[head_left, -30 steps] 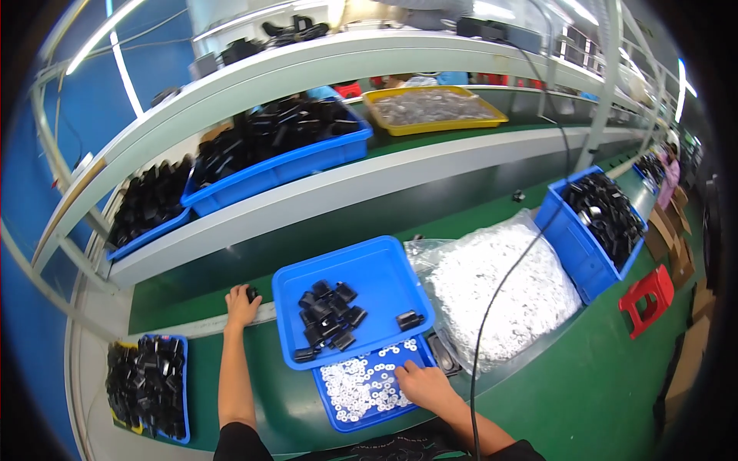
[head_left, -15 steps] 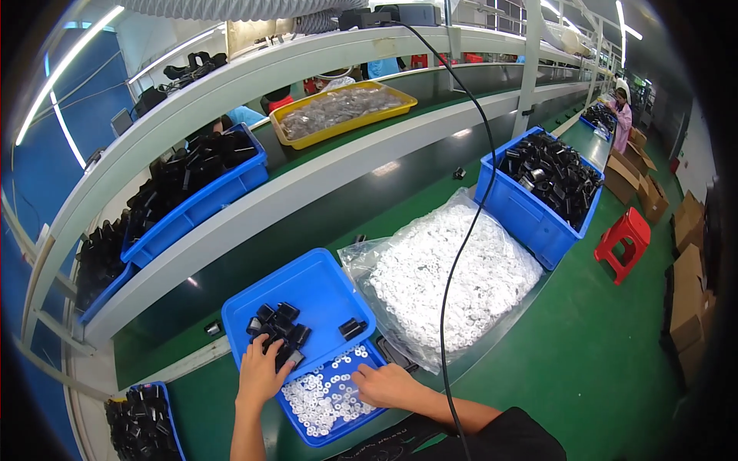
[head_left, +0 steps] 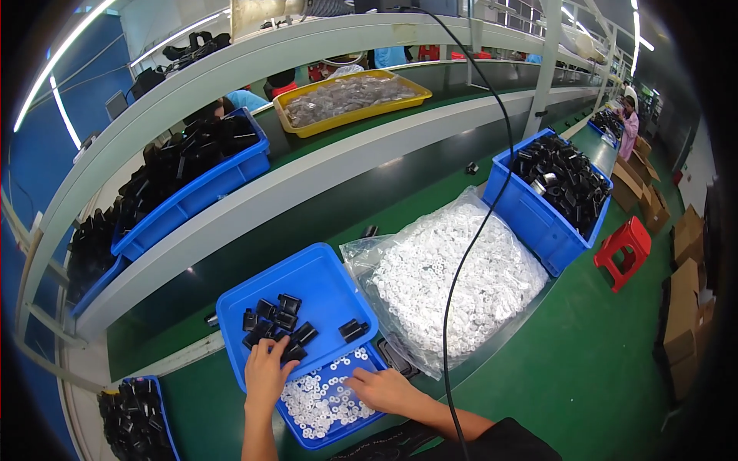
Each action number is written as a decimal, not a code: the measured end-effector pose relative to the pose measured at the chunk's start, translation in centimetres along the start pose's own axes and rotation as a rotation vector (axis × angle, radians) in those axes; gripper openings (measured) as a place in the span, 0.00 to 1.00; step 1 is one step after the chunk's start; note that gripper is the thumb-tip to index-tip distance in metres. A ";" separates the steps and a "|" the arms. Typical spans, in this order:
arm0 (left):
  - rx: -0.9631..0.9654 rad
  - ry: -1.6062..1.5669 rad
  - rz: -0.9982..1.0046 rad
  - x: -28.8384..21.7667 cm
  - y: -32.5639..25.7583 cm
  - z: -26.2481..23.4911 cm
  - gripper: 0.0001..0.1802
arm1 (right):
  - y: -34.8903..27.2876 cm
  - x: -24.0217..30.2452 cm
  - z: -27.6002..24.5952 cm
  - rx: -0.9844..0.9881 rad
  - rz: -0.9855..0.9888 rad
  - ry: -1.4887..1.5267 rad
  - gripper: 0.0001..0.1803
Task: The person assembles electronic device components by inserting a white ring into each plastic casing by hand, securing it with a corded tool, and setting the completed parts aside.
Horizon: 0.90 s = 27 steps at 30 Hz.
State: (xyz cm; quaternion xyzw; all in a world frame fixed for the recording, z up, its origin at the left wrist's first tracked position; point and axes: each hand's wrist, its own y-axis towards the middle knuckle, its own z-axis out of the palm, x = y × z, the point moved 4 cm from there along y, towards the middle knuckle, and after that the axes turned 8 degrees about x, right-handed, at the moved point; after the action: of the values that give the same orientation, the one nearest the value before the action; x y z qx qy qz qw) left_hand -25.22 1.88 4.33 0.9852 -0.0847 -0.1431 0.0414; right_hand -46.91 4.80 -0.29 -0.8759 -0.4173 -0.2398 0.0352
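Left hand (head_left: 265, 374) on small black blocky parts (head_left: 277, 323)

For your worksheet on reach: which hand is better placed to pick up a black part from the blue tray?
The left hand: its fingers already rest on the black parts in the blue tray; the right hand lies over the white rings.

Bare blue tray floor (head_left: 327, 280) lies open beyond my left hand (head_left: 267, 374); the bulging bag of white rings (head_left: 453, 288) blocks my right.
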 end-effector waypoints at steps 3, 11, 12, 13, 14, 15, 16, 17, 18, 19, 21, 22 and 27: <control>0.043 0.013 0.042 -0.1 -0.3 0.5 0.27 | 0.6 0.3 -0.3 0.026 -0.011 -0.053 0.12; 0.043 -0.106 -0.030 1.1 -0.9 0.1 0.21 | 1.5 0.9 -1.9 0.010 0.031 -0.029 0.11; -0.027 -0.198 -0.042 1.3 -0.9 -0.2 0.20 | 1.7 0.7 -2.4 -0.022 0.052 -0.007 0.11; -0.050 -0.330 -0.075 1.9 -1.1 -0.2 0.18 | 1.7 0.4 -2.6 -0.079 0.051 -0.023 0.12; -0.043 -0.461 -0.191 1.6 -1.4 -0.7 0.18 | 1.6 -0.3 -2.1 -0.143 0.046 0.012 0.12; -0.122 -0.578 -0.166 1.6 -1.9 -1.0 0.18 | 1.9 0.0 -2.9 -0.108 0.096 0.013 0.12; -0.161 -0.743 -0.173 1.4 -2.1 -0.8 0.19 | 1.8 -0.2 -3.4 -0.130 0.110 0.060 0.12; -0.210 -0.904 -0.144 1.2 -2.0 -0.7 0.20 | 2.1 -0.1 -4.2 -0.166 0.118 0.109 0.12; -0.231 -0.953 -0.098 0.5 -2.2 -1.6 0.21 | 2.2 0.0 -4.5 -0.163 0.147 0.147 0.12; -0.213 -0.983 -0.082 0.1 -2.0 -1.4 0.21 | 2.1 -0.2 -4.8 -0.177 0.148 0.167 0.13; -0.230 -0.990 -0.103 -0.4 -2.2 -1.6 0.23 | 2.6 -0.3 -4.4 -0.151 0.135 0.216 0.13; -0.247 -1.002 -0.102 -0.5 -2.4 -1.6 0.23 | 3.0 -0.2 -4.3 -0.146 0.118 0.234 0.14; -0.180 -0.864 -0.128 -0.6 -3.9 -1.7 0.26 | 3.9 0.9 -4.2 -0.139 0.039 0.323 0.16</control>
State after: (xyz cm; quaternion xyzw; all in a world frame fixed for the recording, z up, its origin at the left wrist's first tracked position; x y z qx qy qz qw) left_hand -24.65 5.95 5.68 0.8308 -0.0205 -0.5505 0.0790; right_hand -45.12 1.81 4.33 -0.8342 -0.3713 -0.4052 0.0457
